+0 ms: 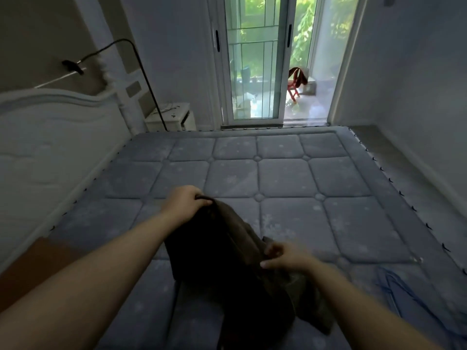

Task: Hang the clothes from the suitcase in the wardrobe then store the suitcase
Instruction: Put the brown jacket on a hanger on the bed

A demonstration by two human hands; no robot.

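Clothes are mid-handling: 1 dark garment point(227, 261) hangs over the bare mattress point(278, 178), the left hand point(185, 200) clamped on its top edge, the right hand point(285, 256) pinching its side lower down. No suitcase, wardrobe or hanger is in view, so hanging and storing look undone. Headboard point(50, 137) bounds the left; the mattress ahead lies open; blue fabric point(394, 284) sits by its right edge.

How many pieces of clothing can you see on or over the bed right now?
2. A dark brown fabric garment is held above the grey quilted mattress by the left hand and right hand; blue fabric lies at the mattress's right edge. More may lie out of frame.
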